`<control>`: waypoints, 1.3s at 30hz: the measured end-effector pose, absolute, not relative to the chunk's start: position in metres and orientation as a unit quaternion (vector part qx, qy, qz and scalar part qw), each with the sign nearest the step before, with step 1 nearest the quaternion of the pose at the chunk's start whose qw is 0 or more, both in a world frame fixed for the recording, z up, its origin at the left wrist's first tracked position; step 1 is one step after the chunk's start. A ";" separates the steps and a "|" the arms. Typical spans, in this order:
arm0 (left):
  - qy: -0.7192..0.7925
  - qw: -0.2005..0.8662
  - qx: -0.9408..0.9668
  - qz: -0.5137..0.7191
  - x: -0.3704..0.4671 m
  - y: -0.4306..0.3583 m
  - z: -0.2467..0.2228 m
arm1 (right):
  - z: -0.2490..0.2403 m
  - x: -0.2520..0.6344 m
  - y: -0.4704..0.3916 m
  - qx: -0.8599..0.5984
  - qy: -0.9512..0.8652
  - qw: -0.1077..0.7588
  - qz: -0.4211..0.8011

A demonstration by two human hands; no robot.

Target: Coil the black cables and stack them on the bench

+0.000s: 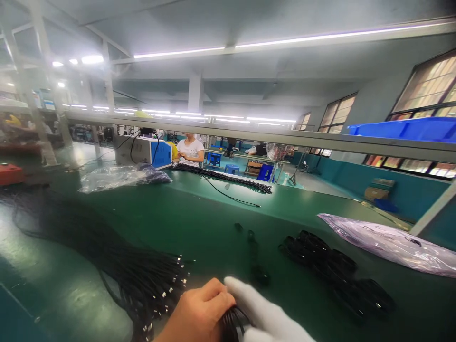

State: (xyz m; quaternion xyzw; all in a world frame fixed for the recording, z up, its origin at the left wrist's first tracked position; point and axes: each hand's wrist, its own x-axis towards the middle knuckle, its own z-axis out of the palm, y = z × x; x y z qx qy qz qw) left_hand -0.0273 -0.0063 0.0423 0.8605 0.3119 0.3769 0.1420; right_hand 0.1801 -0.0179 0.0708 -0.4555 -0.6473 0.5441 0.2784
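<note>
My bare left hand (201, 311) is closed around a loop of thin black cables (233, 325) at the bottom centre. My right hand (265, 311), in a white glove, presses against the same cables from the right. Its forefinger reaches to the left hand's fingertips, and its thumb lies lower, with the strands between them. Part of the loop is hidden by the fingers and the frame's lower edge. Left of my hands spreads a large bunch of black cables (117, 256) with small pale metallic connector ends.
Coiled black cable bundles (320, 261) lie on the green table (199, 228) at right, beside a plastic bag (388, 242). Small dark pieces (252, 247) lie mid-table. Farther back are crumpled clear plastic (121, 178), more cables (228, 179), a blue-and-white machine (142, 152) and a seated person (190, 149).
</note>
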 end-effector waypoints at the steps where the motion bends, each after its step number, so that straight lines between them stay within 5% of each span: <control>1: 0.318 0.152 0.863 0.361 -0.028 -0.006 0.046 | 0.064 0.177 -0.015 -0.455 -0.651 0.274 0.543; 9: 0.371 0.246 0.834 0.325 -0.029 -0.007 0.059 | 0.055 0.152 -0.009 -0.367 -0.633 0.297 0.613; 16: 0.451 0.459 0.666 0.377 -0.026 -0.004 0.055 | 0.058 0.133 -0.011 -0.229 -0.442 0.300 0.814; 19: 0.472 0.483 0.637 0.372 -0.021 -0.004 0.052 | 0.054 0.132 -0.012 -0.226 -0.444 0.316 0.807; 28: 0.539 0.373 0.713 0.248 -0.020 0.008 0.062 | 0.035 0.125 -0.008 -0.289 -0.477 0.304 0.772; 31: 0.542 0.346 0.720 0.261 -0.027 0.006 0.063 | 0.029 0.127 -0.010 -0.324 -0.433 0.361 0.760; 39: 0.481 0.229 0.806 0.259 -0.019 -0.029 0.038 | 0.025 0.124 -0.011 -0.189 -0.379 0.446 0.788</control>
